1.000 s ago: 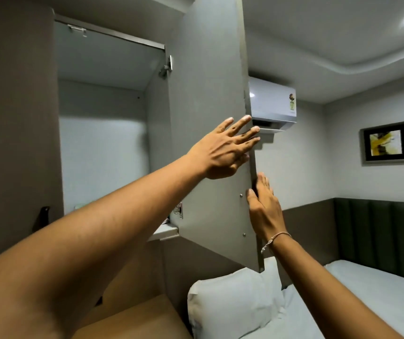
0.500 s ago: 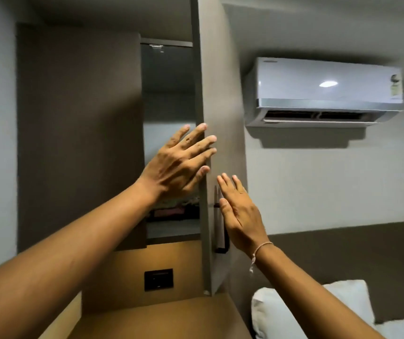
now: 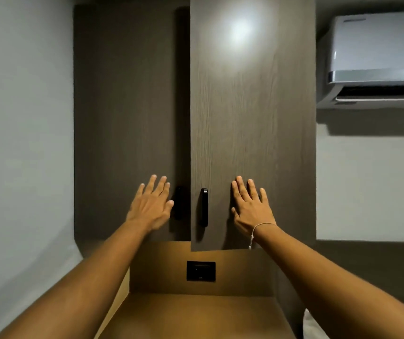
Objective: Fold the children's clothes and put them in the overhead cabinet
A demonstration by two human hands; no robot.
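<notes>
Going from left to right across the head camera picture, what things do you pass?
grey wall → left hand → left door handle → right door handle → right hand → air conditioner

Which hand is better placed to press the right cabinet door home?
Right. The right hand lies flat on the right door, which seems to stand proud of the left door; the left hand is over that one.
</notes>
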